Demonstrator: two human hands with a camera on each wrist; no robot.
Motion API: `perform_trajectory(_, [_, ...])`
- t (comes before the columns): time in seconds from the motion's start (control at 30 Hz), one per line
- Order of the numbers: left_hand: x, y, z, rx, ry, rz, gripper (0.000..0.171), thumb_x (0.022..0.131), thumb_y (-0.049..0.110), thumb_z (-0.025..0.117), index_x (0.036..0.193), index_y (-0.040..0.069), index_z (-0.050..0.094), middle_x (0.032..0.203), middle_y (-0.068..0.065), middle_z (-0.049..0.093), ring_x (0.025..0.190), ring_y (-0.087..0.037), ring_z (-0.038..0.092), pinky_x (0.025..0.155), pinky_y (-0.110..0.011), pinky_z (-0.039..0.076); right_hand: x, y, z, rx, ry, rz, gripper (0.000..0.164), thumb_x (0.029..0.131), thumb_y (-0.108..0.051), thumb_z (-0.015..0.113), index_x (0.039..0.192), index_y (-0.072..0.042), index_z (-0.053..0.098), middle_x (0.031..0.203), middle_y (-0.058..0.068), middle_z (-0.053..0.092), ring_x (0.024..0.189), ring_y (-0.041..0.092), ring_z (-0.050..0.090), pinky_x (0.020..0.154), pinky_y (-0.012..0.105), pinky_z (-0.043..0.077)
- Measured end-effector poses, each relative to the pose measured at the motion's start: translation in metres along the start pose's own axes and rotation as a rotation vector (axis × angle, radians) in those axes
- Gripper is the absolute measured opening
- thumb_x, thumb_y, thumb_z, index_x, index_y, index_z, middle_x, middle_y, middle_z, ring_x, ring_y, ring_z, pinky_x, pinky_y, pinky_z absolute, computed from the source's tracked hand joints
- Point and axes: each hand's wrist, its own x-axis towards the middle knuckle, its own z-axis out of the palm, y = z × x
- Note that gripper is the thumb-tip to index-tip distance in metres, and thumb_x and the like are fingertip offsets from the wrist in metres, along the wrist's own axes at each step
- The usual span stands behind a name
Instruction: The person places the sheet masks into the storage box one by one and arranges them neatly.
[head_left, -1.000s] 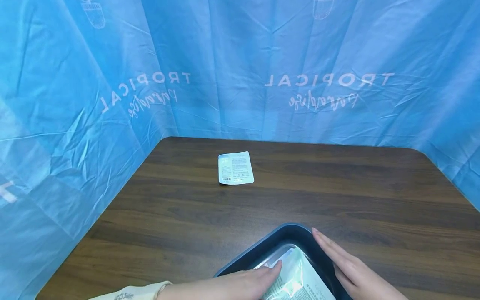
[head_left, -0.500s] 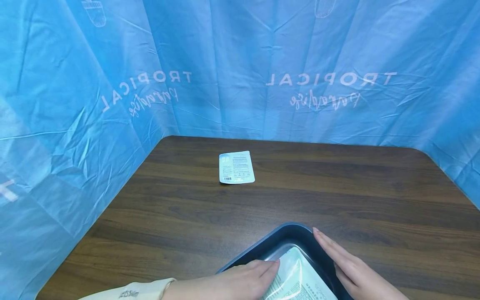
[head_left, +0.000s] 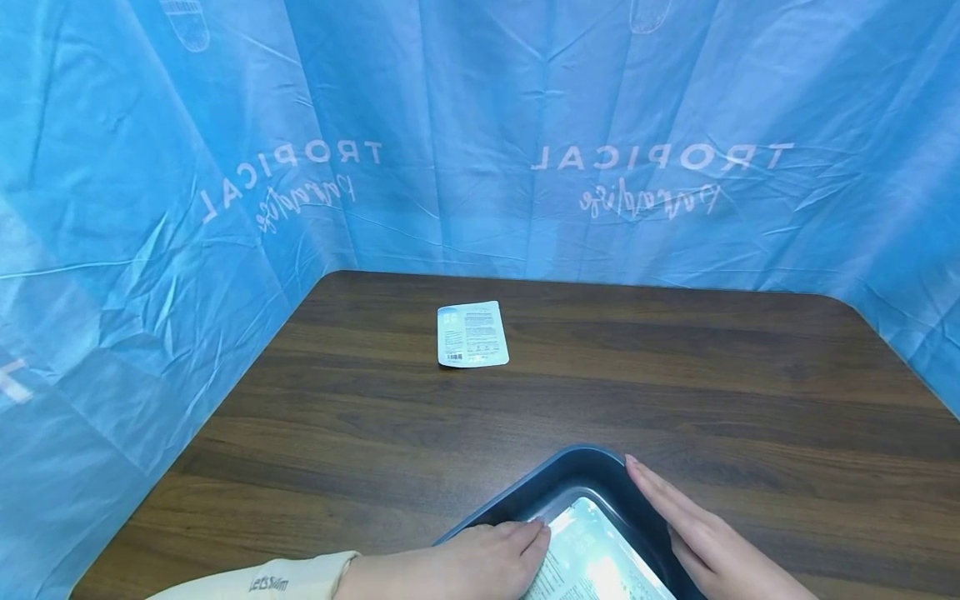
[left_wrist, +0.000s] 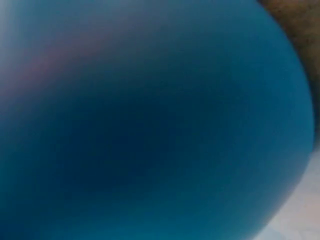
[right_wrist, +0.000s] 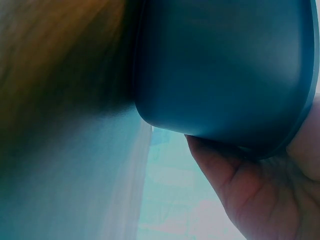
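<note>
In the head view, a dark blue tray (head_left: 525, 481) stands at the near edge of the table, one rounded corner pointing away. A pale green, glossy printed packet (head_left: 600, 558) lies flat inside it. My left hand (head_left: 487, 562) reaches over the left rim, fingers straight and together, fingertips at the packet's left edge. Along the outer right side of the tray lies my right hand (head_left: 708, 542), with straight fingers against the wall. The right wrist view has the tray's outer wall (right_wrist: 225, 65) close up, with my right hand (right_wrist: 265, 200) touching it. Only a blurred blue surface fills the left wrist view.
A second pale printed packet (head_left: 472, 335) lies farther back on the dark wooden table (head_left: 675, 375). Blue sheeting (head_left: 480, 100) with mirrored lettering hangs along the table's back and sides.
My left hand has slid slightly left across the packet, and its thumb no longer sticks out over it. The packet looks flatter and shows more of its face. My right hand has stayed in place.
</note>
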Motion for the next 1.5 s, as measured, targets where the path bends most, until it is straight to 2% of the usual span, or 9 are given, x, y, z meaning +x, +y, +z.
perform_trajectory(0.17, [-0.020, 0.002, -0.023, -0.012, -0.081, 0.062, 0.071, 0.087, 0.056, 0.036, 0.140, 0.011, 0.026, 0.144, -0.001, 0.023, 0.127, -0.006, 0.026, 0.095, -0.020, 0.032, 0.001, -0.003, -0.003, 0.035, -0.008, 0.050, 0.068, 0.082, 0.017, 0.043, 0.141, -0.006, 0.019, 0.144, 0.012, 0.023, 0.128, -0.005, 0.015, 0.092, 0.003, 0.019])
perform_trajectory(0.27, [-0.028, -0.003, -0.047, -0.171, -0.097, 0.139, 0.061, 0.090, 0.047, 0.039, 0.139, 0.011, 0.029, 0.141, 0.003, 0.029, 0.123, -0.001, 0.030, 0.094, -0.017, 0.032, 0.001, -0.003, -0.005, 0.023, -0.030, 0.095, 0.065, 0.086, 0.012, 0.043, 0.142, -0.010, 0.018, 0.144, 0.010, 0.024, 0.127, -0.008, 0.014, 0.092, 0.005, 0.020])
perform_trajectory(0.43, [-0.024, -0.032, -0.076, -0.573, 0.126, 0.198, 0.036, 0.095, 0.023, 0.042, 0.126, 0.006, 0.049, 0.118, 0.002, 0.056, 0.101, 0.003, 0.051, 0.084, -0.015, 0.040, -0.004, -0.002, -0.009, 0.025, -0.092, 0.158, 0.058, 0.093, -0.005, 0.041, 0.143, -0.015, 0.014, 0.146, 0.005, 0.020, 0.125, -0.013, 0.011, 0.090, 0.011, 0.030])
perform_trajectory(0.6, [-0.009, -0.091, -0.084, -0.841, 0.380, -0.048, 0.029, 0.092, 0.016, 0.047, 0.117, 0.005, 0.056, 0.102, -0.005, 0.064, 0.092, -0.009, 0.060, 0.081, -0.024, 0.045, -0.008, 0.002, -0.008, 0.159, -0.106, 0.148, 0.057, 0.095, -0.008, 0.039, 0.143, -0.013, 0.010, 0.147, 0.008, 0.016, 0.127, -0.010, 0.011, 0.091, 0.009, 0.026])
perform_trajectory(0.73, [0.000, -0.145, -0.079, -0.976, 0.508, -0.272, 0.032, 0.093, 0.016, 0.045, 0.119, 0.000, 0.053, 0.105, -0.015, 0.061, 0.096, -0.022, 0.059, 0.086, -0.036, 0.044, -0.007, 0.003, -0.005, 0.213, -0.100, 0.085, 0.057, 0.094, -0.001, 0.038, 0.143, -0.007, 0.010, 0.146, 0.013, 0.014, 0.129, -0.007, 0.009, 0.093, 0.006, 0.019])
perform_trajectory(0.97, [0.006, -0.211, -0.064, -1.063, 0.686, -0.626, 0.041, 0.095, 0.020, 0.042, 0.125, -0.007, 0.042, 0.113, -0.027, 0.052, 0.102, -0.037, 0.053, 0.085, -0.044, 0.042, -0.003, 0.002, -0.001, 0.071, -0.064, 0.047, 0.060, 0.091, -0.001, 0.045, 0.142, -0.005, 0.014, 0.144, 0.015, 0.020, 0.128, -0.007, 0.010, 0.092, 0.007, 0.024])
perform_trajectory(1.1, [0.009, -0.231, -0.058, -1.006, 0.664, -0.798, 0.046, 0.094, 0.023, 0.042, 0.129, -0.008, 0.036, 0.115, -0.026, 0.051, 0.101, -0.034, 0.054, 0.082, -0.040, 0.046, -0.004, 0.005, -0.001, 0.156, -0.087, 0.032, 0.061, 0.091, 0.003, 0.043, 0.142, -0.003, 0.011, 0.146, 0.015, 0.015, 0.129, -0.006, 0.009, 0.093, 0.006, 0.021])
perform_trajectory(1.3, [0.023, -0.245, -0.062, -0.999, 0.585, -0.915, 0.067, 0.091, 0.032, 0.047, 0.137, -0.007, 0.016, 0.134, -0.025, 0.030, 0.104, -0.034, 0.050, 0.082, -0.039, 0.045, -0.007, 0.009, -0.001, 0.325, -0.115, -0.015, 0.058, 0.091, 0.007, 0.036, 0.141, 0.000, 0.007, 0.146, 0.018, 0.007, 0.131, 0.000, 0.007, 0.095, 0.008, 0.015])
perform_trajectory(1.5, [0.049, -0.248, -0.062, -0.655, 0.560, -1.075, 0.076, 0.080, 0.045, 0.060, 0.127, -0.006, 0.030, 0.123, -0.025, 0.039, 0.105, -0.035, 0.045, 0.082, -0.039, 0.044, -0.006, 0.007, -0.004, 0.332, -0.118, -0.013, 0.059, 0.091, 0.007, 0.038, 0.141, 0.000, 0.007, 0.145, 0.022, 0.007, 0.131, 0.000, 0.007, 0.095, 0.008, 0.015])
